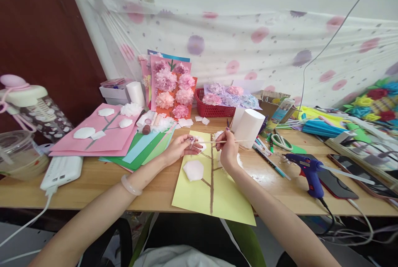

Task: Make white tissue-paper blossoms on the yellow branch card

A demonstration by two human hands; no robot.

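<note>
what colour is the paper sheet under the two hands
Pale yellow: the sheet carries a brown stem, best seen in the head view.

The sheet (230,198) is pale yellow, its drawn branch (212,194) brown; the patch (193,170) is white, the stick (207,142) cream. The bench (149,194) is tan with wood grain. The glue gun (309,171) is violet-blue with a red trigger (302,173), the basket (215,111) red, the roll (252,125) white. Pink and purple blooms pattern the white cloth (280,55); the door (40,39) is dark reddish brown.
</note>
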